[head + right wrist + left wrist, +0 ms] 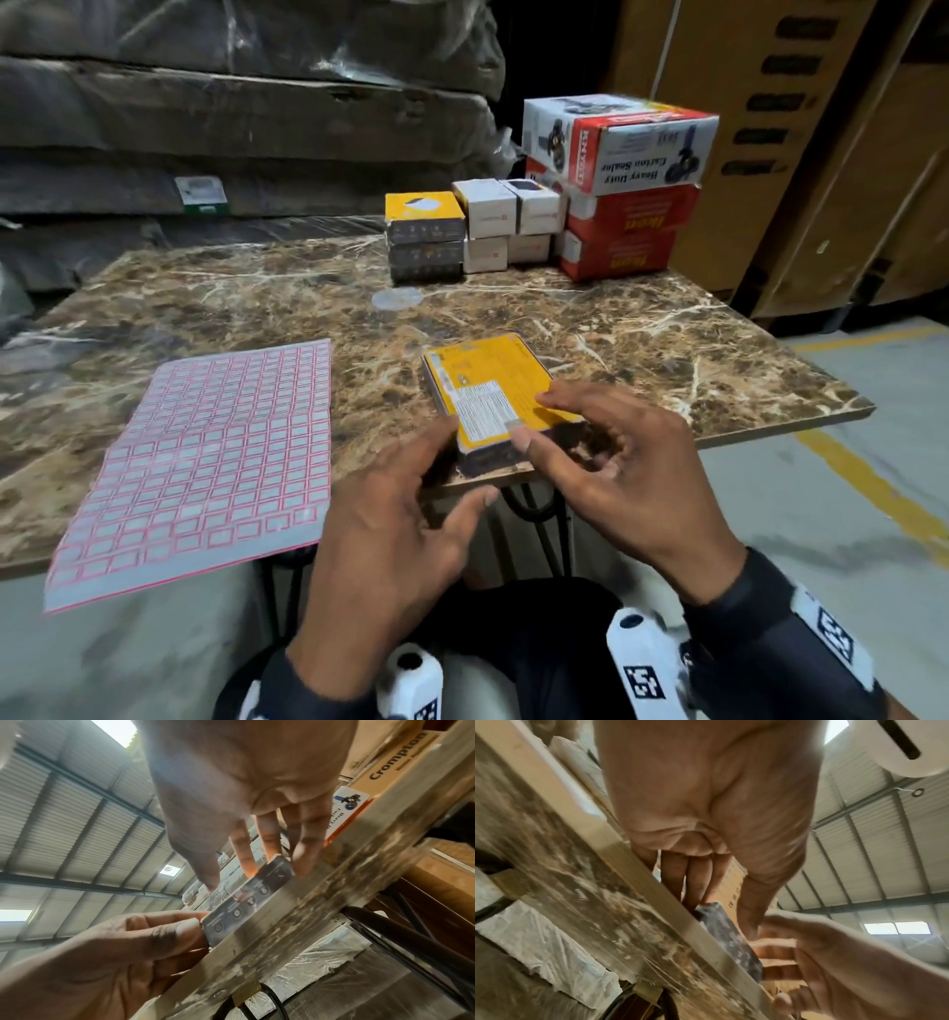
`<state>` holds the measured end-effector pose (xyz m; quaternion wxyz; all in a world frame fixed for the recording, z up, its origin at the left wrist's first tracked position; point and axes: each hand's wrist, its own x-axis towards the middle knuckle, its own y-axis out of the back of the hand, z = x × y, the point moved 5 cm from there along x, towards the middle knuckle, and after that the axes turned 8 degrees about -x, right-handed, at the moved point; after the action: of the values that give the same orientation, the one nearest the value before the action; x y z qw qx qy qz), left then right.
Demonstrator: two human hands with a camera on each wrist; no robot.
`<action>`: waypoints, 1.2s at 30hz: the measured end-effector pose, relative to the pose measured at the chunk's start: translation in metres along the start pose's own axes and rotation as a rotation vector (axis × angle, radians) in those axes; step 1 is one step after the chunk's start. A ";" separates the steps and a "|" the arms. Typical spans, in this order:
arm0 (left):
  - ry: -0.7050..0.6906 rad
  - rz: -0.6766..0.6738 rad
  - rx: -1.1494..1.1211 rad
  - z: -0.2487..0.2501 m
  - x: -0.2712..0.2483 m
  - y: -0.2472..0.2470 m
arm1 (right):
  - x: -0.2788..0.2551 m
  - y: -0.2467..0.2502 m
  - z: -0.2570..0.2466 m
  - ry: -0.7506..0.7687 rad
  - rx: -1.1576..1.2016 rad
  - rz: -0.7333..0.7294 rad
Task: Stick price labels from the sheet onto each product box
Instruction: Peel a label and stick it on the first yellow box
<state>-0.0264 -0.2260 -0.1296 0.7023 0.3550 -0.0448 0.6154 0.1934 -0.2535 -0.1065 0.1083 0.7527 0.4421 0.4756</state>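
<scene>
A flat yellow box (pixel 488 383) with dark sides (pixel 246 902) lies near the front edge of the marble table (pixel 667 360). My left hand (pixel 452 462) grips its near left corner, fingers along the left side. My right hand (pixel 534 419) reaches over the box with straight fingers. Its index finger rests on the yellow top and its thumb presses a small red-bordered price label (pixel 239 894) at the near edge. The pink-gridded label sheet (pixel 205 462) lies to the left and hangs over the table's front edge.
At the back of the table stand stacks of yellow boxes (pixel 423 226), small white boxes (pixel 508 221) and red and white cartons (pixel 621 195). Wrapped bundles (pixel 231 128) rise behind. Tall brown cartons (pixel 796 154) stand at the right.
</scene>
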 end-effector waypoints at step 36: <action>-0.062 0.003 0.193 0.031 0.010 0.029 | 0.001 -0.006 -0.001 0.117 0.022 -0.266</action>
<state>-0.0384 -0.2349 -0.0887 0.6621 0.4400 -0.0076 0.6065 0.1898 -0.2499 -0.1089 0.1362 0.6594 0.5488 0.4955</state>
